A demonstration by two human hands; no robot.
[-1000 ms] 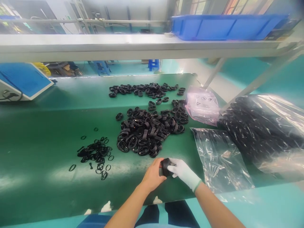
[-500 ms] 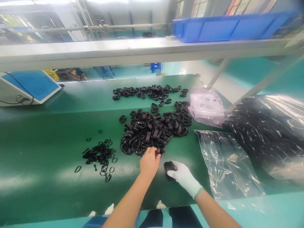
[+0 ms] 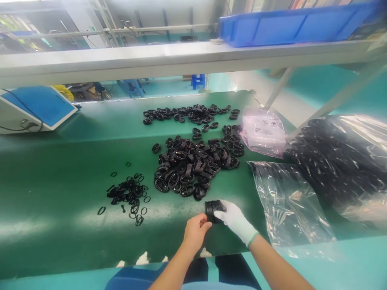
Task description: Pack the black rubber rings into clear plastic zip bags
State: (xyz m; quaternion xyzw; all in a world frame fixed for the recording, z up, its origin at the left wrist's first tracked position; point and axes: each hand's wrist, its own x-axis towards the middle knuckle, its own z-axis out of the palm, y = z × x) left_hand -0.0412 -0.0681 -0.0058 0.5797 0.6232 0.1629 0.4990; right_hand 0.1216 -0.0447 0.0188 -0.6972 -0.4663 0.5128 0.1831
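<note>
My right hand (image 3: 235,219), in a white glove, is closed around a row of coiled black cables (image 3: 213,211) pressed side by side above the bench. Bare, my left hand (image 3: 196,230) pinches the left end of that row, its fingertips touching the outermost coil. Just beyond both hands lies a large heap of coiled black cables (image 3: 187,167), some showing metal plug ends. To the left, a small pile of black bands (image 3: 128,192) lies on the green bench, with several loose rings around it.
A clear plastic bag (image 3: 290,201) lies flat at the right, beside a large bag full of black coils (image 3: 341,169). Behind it is a pinkish printed bag (image 3: 263,129). A shelf (image 3: 121,66) crosses overhead, carrying a blue bin (image 3: 296,26). A blue-topped box (image 3: 39,106) stands far left.
My left hand has moved from the heap's near edge back to the row in my right hand. The row now looks longer on its left side. My right hand has barely moved.
</note>
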